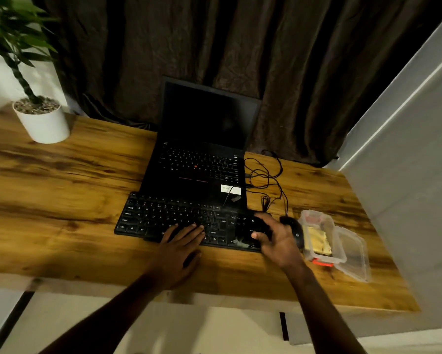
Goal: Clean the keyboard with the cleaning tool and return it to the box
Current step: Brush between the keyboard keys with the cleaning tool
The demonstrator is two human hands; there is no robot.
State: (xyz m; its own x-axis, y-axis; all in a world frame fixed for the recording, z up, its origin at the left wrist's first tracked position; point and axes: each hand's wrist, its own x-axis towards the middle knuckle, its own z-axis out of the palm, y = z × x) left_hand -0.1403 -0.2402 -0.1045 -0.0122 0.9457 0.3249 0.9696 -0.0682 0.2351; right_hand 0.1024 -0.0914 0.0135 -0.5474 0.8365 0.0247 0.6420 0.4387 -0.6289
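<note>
Two hands at one black keyboard (163,215) on a wood-grain worktop (61,200), with a dark brown curtain (240,47) behind and a grey wall (406,162) to the right.

The keyboard lies flat just in front of one open laptop (202,169) whose screen is dark, its white key legends blurred. The left hand (181,249) rests on the lower middle keys, its grip open with the fingers straight. The right hand (278,241) has its grip closed round a dark, rounded cleaning tool (249,226) at the keyboard's right end. Beside that hand sit one black mouse (295,232) and one clear box (341,251) holding a yellow cloth (318,242), its lid (355,254) off alongside. One potted plant (44,123) stands at far left, and loose black cables (265,175) lie right of the laptop.
</note>
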